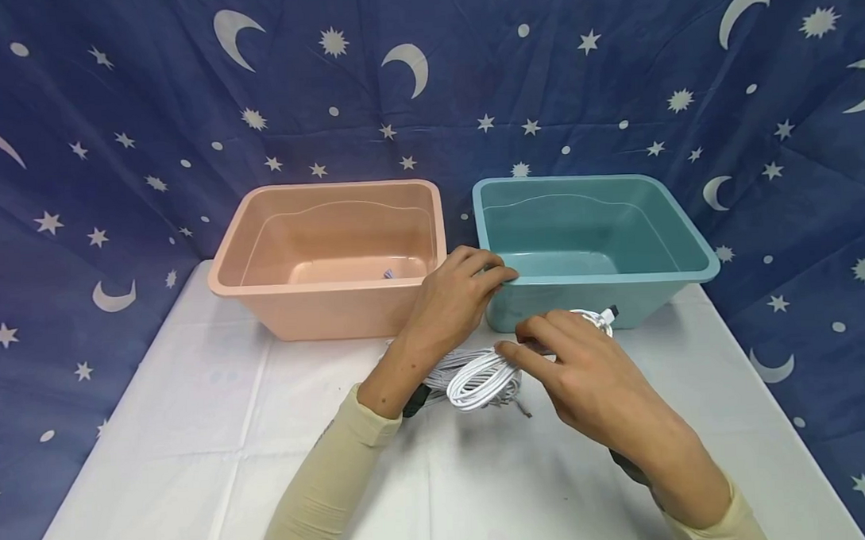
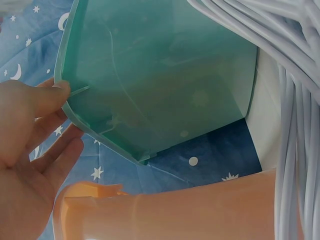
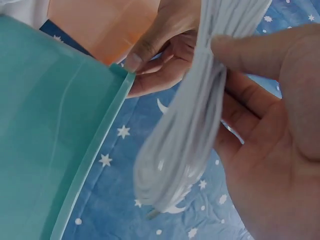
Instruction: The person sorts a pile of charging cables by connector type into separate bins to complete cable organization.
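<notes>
The coiled white cable is in the right hand, outside the teal bin and on its near side, closer to the person than the bin's front wall. Any move of the coil seems to turn on that gap between it and the near rim, with the bin's opening lying forward of both hands.

The coil's long axis, seen from the head, runs slantwise: 1 looped end points left and toward the person, while the other side passes under the right hand to a white plug with a black tip, in front of the bin. The right hand pinches the bundle between thumb and fingers, so it is the nearer of the 2. The left hand grips the bin's near left corner, thumb and fingers on either side of the rim; it holds no cable.

More white cable lies on the tabletop behind the coil's left end, partly covered by the left forearm; whether it joins the held coil cannot be told. The peach bin stands to the left, just beside the teal bin, with a small object inside.
</notes>
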The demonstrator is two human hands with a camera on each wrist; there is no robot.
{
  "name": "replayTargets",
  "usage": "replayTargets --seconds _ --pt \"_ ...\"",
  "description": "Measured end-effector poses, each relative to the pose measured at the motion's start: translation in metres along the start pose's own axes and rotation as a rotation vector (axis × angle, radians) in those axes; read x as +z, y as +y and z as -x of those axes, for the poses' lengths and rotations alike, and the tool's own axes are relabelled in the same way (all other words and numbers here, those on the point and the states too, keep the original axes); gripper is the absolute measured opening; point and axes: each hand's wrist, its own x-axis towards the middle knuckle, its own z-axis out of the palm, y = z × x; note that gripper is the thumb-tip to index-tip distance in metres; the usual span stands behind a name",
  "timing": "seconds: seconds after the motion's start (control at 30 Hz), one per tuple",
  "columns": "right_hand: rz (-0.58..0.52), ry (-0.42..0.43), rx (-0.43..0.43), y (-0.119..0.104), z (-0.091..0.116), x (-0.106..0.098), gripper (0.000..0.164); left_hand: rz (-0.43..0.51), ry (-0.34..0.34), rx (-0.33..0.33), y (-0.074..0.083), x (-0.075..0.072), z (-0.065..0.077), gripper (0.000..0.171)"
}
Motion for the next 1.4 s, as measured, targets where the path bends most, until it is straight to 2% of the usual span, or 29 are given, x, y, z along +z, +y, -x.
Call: replayTargets --seconds 0.23,0.47,0.7,0.87,1.0,1.27,1.4 --pt "-0.001 0.060 0.005 0.004 -0.001 -0.004 0.072 -0.009 -0.007 -0.002 -0.001 -0.001 0.000 0.028" --pt "-0.004 0.256 -0.036 0.013 -0.005 -0.005 0.077 -0.007 -0.017 -0.004 -0.001 -0.002 0.000 0.027" --pt "0.044 0.324 -0.014 0.027 -0.005 -0.002 0.070 -0.002 -0.030 -0.004 -0.001 -0.003 0.000 0.027" --pt "0.041 0.372 0.013 0.036 -0.004 0.001 0.054 0.019 -0.048 -0.011 0.000 -0.003 0.001 0.034" --pt "0.011 0.431 0.038 0.043 -0.006 0.003 0.042 0.036 -0.036 -0.009 0.000 -0.002 0.000 0.040" --pt "-0.008 0.577 0.103 0.052 -0.009 0.007 0.039 0.011 -0.019 -0.013 -0.001 -0.001 0.001 0.036" --pt "0.003 0.620 0.137 0.058 -0.009 0.011 0.038 -0.007 -0.027 -0.020 -0.001 -0.001 0.001 0.030"
